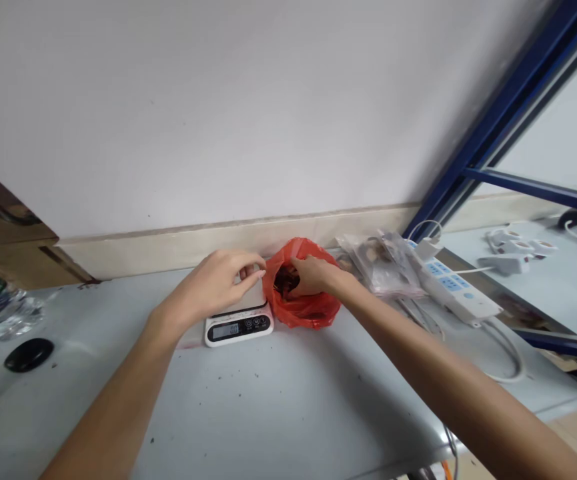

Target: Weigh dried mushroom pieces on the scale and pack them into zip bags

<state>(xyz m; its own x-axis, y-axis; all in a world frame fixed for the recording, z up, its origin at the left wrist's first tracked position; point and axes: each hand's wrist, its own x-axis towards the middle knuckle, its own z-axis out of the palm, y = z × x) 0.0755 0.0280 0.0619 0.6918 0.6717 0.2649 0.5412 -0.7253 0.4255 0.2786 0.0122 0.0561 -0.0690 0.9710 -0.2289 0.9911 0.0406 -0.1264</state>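
Observation:
A red plastic bag (304, 312) stands open on the grey table, with dark brown, shiny contents (285, 280) inside. At its left rim, my left hand (225, 283) is closed, thumb and forefinger pinching the bag's edge. My right hand (311, 275) reaches into the mouth of the bag; its fingertips are hidden among the contents, so their grip does not show. Beneath my left hand lies a white kitchen scale (239, 328) with a black display that appears to read zero. The bag sits against the scale's right side.
Clear plastic packets (375, 260) and a white power strip (451, 283) with cables lie to the right, beside a blue metal frame (468, 157). On the left are a black oval object (29, 355), a clear bottle (3, 310) and a wooden box (8, 227). A white wall (218, 120) rises behind.

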